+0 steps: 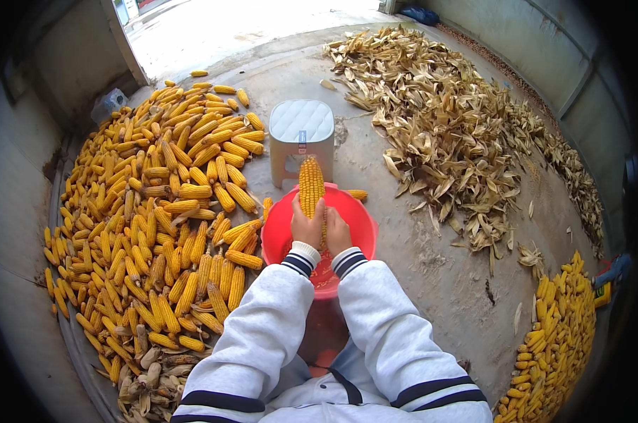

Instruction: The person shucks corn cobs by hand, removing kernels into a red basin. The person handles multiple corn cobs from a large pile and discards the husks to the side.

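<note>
A yellow ear of corn point(311, 185) stands nearly upright above a red plastic basin point(358, 219). My left hand point(306, 224) is closed around its lower part, with the thumb along the kernels. My right hand point(337, 231) is against the lower right side of the ear; its fingertips are partly hidden, so its exact hold cannot be told. Loose kernels point(324, 269) lie in the bottom of the basin. Just beyond the basin is a stool with a pale quilted top point(302, 120).
A large heap of husked corn ears point(160, 211) covers the floor at left, with unhusked ears point(152, 375) at its near end. Dry husks point(446, 127) are piled at right. Another corn heap point(551, 328) lies at lower right. One ear point(357, 194) rests behind the basin.
</note>
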A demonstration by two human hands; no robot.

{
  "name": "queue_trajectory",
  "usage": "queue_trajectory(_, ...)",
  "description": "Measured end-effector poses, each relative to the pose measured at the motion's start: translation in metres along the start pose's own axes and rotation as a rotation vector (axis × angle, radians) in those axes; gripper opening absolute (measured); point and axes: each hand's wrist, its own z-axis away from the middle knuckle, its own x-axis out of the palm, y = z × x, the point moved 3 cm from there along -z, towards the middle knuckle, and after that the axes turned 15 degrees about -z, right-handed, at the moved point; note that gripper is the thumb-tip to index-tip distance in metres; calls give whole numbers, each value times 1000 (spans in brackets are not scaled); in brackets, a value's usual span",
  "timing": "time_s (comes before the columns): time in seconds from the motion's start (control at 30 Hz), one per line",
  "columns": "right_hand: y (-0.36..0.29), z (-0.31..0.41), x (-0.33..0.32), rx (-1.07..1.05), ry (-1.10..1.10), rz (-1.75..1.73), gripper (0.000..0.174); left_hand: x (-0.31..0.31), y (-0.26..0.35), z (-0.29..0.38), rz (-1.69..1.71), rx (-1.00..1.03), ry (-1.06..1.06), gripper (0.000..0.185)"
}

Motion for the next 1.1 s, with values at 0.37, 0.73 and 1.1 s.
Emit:
queue_trajectory(0.37, 32, -5, 0, 199, -22, -235, 44, -3, -2, -5, 46, -77, 3, 57)
queue_trajectory(0.73, 35, 2, 28, 300, -277, -349, 50, -14, -10, -12, 89, -168, 62, 57)
queue_trajectory(1.1, 10, 12, 15, 187, -159, -117, 49, -8, -21, -14, 26, -156, 75, 57)
